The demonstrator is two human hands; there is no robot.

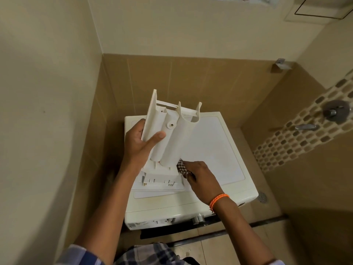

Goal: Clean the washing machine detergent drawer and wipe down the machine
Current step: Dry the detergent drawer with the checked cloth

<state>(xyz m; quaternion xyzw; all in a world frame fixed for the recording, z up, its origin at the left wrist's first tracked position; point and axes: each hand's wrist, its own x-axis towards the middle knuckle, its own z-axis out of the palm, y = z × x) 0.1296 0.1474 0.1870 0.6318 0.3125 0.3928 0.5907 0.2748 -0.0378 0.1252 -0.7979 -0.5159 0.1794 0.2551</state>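
The washer (219, 159) stands in the corner of tiled walls (191, 77), its white top facing the camera and a knob (198, 219) on its front edge. Over the top's left part the drawer (170, 134) is held clear of the machine, underside up, its front panel low near the front-left of the top. The left hand (139, 144) grips the drawer's left side, thumb across the underside. The right hand (200, 180), an orange band (217, 200) at its wrist, is closed on a checked cloth (182, 169) pressed against the drawer's lower right corner.
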